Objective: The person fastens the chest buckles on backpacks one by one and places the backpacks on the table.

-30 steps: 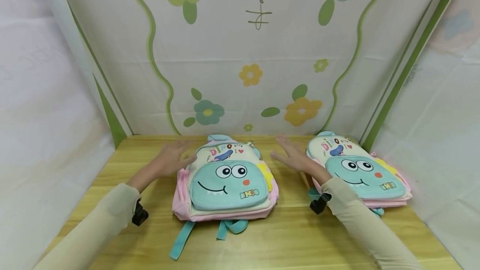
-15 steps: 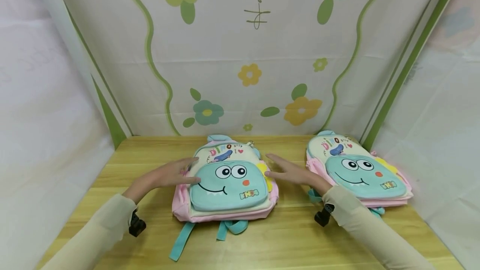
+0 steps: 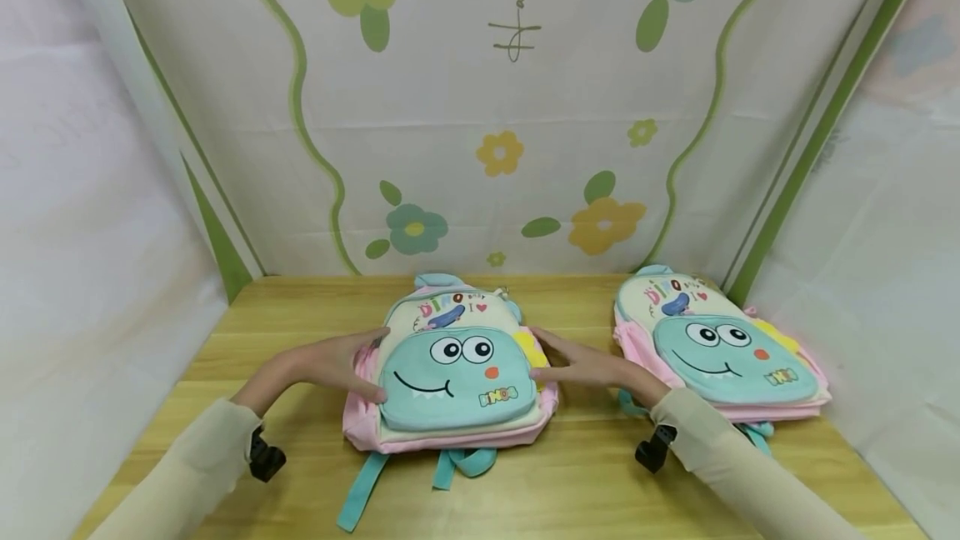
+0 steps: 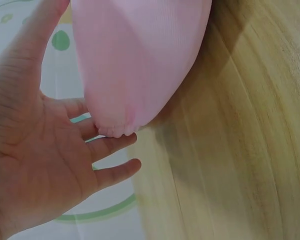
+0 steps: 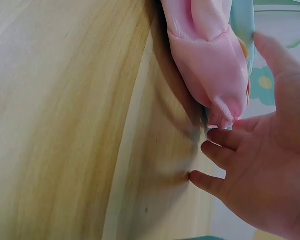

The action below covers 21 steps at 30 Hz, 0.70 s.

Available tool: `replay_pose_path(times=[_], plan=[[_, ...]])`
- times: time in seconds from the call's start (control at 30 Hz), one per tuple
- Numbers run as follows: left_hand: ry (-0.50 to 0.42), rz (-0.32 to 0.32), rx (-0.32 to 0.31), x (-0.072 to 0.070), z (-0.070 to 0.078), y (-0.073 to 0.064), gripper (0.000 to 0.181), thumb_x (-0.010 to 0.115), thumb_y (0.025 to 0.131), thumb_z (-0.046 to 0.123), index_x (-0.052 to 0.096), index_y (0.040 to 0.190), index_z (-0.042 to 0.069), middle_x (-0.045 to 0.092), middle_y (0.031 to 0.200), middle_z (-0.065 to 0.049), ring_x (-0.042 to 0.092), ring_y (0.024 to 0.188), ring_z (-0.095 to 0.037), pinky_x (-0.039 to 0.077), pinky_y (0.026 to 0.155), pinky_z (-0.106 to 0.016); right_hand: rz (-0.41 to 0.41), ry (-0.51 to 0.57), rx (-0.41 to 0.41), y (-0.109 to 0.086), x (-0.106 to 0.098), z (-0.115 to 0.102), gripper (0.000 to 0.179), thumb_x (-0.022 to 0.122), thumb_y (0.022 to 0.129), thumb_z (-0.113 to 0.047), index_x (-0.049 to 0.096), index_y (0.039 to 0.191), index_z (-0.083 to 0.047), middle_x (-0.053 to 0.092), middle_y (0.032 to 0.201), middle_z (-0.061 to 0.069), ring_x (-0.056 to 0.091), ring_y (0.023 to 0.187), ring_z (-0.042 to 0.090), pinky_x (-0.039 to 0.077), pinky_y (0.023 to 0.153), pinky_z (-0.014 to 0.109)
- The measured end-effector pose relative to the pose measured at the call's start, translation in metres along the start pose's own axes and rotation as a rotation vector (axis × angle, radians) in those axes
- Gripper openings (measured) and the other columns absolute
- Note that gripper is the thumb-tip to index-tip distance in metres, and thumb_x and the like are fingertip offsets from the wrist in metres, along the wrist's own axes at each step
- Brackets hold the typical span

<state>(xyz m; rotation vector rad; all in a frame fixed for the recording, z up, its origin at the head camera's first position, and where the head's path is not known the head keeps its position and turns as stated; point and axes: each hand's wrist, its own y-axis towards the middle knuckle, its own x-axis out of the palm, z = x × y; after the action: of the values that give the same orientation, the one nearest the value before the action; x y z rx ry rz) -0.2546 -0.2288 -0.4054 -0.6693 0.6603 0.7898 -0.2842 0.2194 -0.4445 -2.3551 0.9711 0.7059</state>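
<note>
A child's backpack (image 3: 450,373) in pink, cream and light blue, with a smiling dinosaur face, lies on its back on the wooden table. My left hand (image 3: 337,365) is at its left side, thumb along the edge of the blue front pocket. In the left wrist view, extended fingers (image 4: 115,145) reach the gathered end of the pink side pocket (image 4: 135,60). On the opposite side is my right hand (image 3: 585,363), thumb tip at the pocket's edge near the yellow trim. Seen from the right wrist, its spread fingers (image 5: 220,155) lie beside the pink side pocket (image 5: 210,65).
A matching second backpack (image 3: 735,357) lies to the right, close behind my right forearm. Turquoise straps (image 3: 363,490) trail from the first bag toward the front of the table (image 3: 570,490). White flowered cloth (image 3: 495,107) walls the back and sides.
Both hands have come down from beside the bag's upper part and closed in on its left and right sides. The backpacks have stayed in place.
</note>
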Motion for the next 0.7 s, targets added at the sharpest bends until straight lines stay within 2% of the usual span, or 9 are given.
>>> replay_pose_path(times=[0.13, 0.37, 0.47, 0.7], plan=[[-0.017, -0.03, 0.031, -0.0017, -0.002, -0.0003, 0.122, 0.085, 0.079, 0.051, 0.013, 0.162, -0.002, 0.019, 0.168, -0.023, 0.022, 0.154, -0.043, 0.025, 0.121, -0.063, -0.022, 0.016, -0.025, -0.0016, 0.0006, -0.0007, 0.107, 0.071, 0.092, -0.052, 0.002, 0.166, -0.019, 0.007, 0.173, 0.004, 0.007, 0.159, 0.028, 0.012, 0.126, 0.057], [-0.067, -0.087, 0.055, -0.0061, -0.0044, -0.0041, 0.131, 0.091, 0.074, 0.043, 0.005, 0.161, -0.006, 0.014, 0.167, -0.028, 0.018, 0.153, -0.047, 0.023, 0.12, -0.066, -0.059, 0.004, -0.091, -0.0015, 0.003, -0.0051, 0.127, 0.086, 0.079, -0.048, -0.001, 0.165, -0.016, 0.007, 0.173, 0.005, 0.011, 0.159, 0.028, 0.016, 0.126, 0.057], [-0.07, -0.086, 0.053, -0.0056, -0.0041, -0.004, 0.132, 0.092, 0.073, 0.042, 0.006, 0.16, -0.006, 0.015, 0.167, -0.028, 0.019, 0.153, -0.047, 0.024, 0.12, -0.066, -0.06, 0.011, -0.108, -0.0018, 0.0042, -0.0063, 0.129, 0.088, 0.078, -0.047, -0.002, 0.165, -0.014, 0.008, 0.173, 0.006, 0.012, 0.159, 0.029, 0.016, 0.125, 0.058], [-0.052, -0.047, 0.064, -0.0033, 0.0003, 0.0029, 0.132, 0.093, 0.07, 0.043, 0.011, 0.16, -0.006, 0.018, 0.166, -0.028, 0.022, 0.153, -0.046, 0.026, 0.12, -0.064, -0.031, 0.052, -0.085, -0.0023, 0.0055, -0.0044, 0.124, 0.086, 0.081, -0.042, -0.001, 0.165, -0.015, 0.009, 0.172, 0.003, 0.013, 0.158, 0.027, 0.017, 0.126, 0.056]])
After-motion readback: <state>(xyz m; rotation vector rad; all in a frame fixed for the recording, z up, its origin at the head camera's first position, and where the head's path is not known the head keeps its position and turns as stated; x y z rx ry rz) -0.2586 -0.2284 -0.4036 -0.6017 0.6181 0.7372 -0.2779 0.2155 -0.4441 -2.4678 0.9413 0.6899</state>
